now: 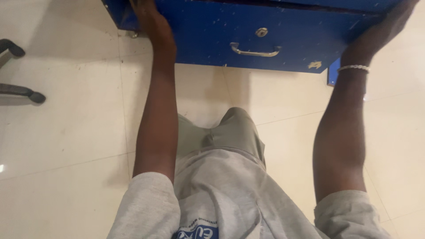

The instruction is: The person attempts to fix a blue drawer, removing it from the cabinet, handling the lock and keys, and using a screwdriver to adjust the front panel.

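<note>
A blue metal drawer [208,33] with a silver handle [255,52] and a round lock [261,32] fills the top of the view. My left hand [149,20] grips the drawer's left side near its upper corner. My right hand [392,22] holds the drawer's right side; a white beaded bracelet [353,68] circles that wrist. Both arms reach forward over my lap, and the fingertips of both hands are cut off by the frame's top edge.
Cream floor tiles [66,132] lie underneath. Black chair-base legs [22,90] stick in from the left edge. My grey shirt [221,199] and olive trousers [230,132] fill the lower middle. A blue cabinet leg [332,73] shows beside my right wrist.
</note>
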